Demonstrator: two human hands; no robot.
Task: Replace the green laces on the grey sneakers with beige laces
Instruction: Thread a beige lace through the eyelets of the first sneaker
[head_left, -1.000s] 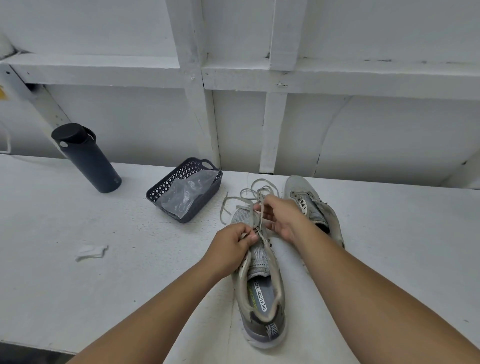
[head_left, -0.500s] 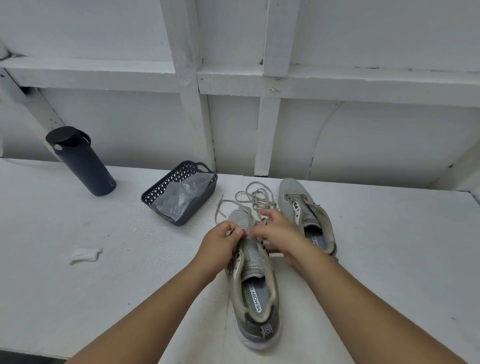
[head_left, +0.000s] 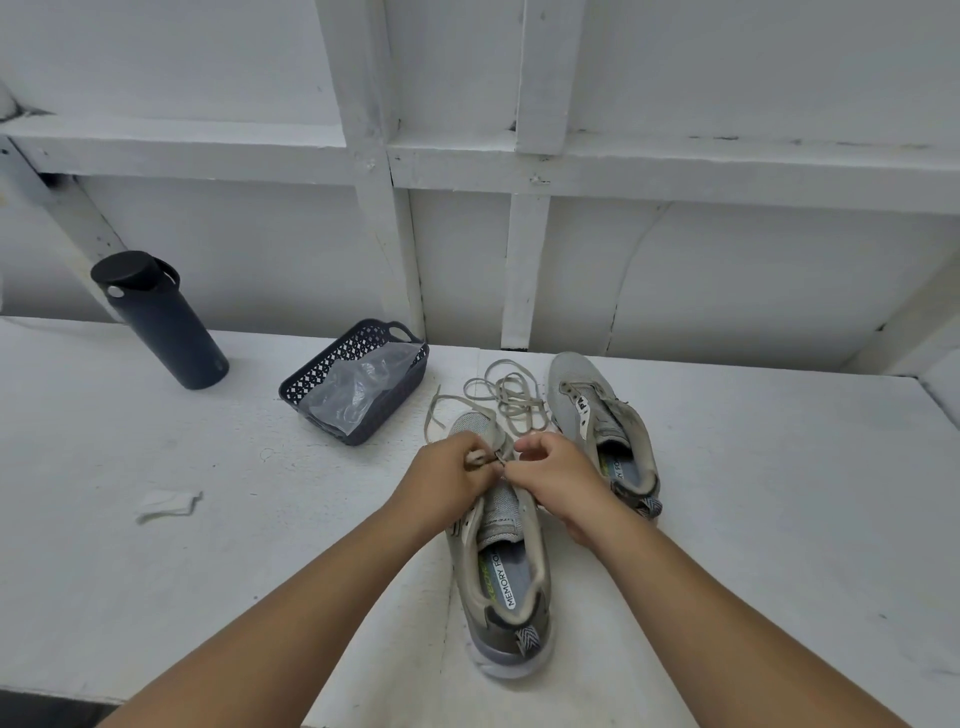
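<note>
- Sneakers are seen on the white table (head_left: 156, 571) from the head camera: the near sneaker (head_left: 506, 587) lies in the middle with its heel toward the viewer, and the far sneaker (head_left: 602, 431) lies just beside it to the right.
- A beige lace (head_left: 506, 397) is piled in loose loops at the far end of the near sneaker, between the two toes.
- The left hand (head_left: 447, 480) is curled over the front of the near sneaker, with a piece of lace pinched in its fingers.
- The right hand (head_left: 558, 475) is curled beside it, fingertips closed on the lace at the eyelets.
- A dark basket (head_left: 363, 431) holding a clear plastic bag (head_left: 358, 389) is set to the left of the laces.
- A dark bottle (head_left: 161, 322) stands at far left, and a scrap of white paper (head_left: 166, 504) lies near left.
</note>
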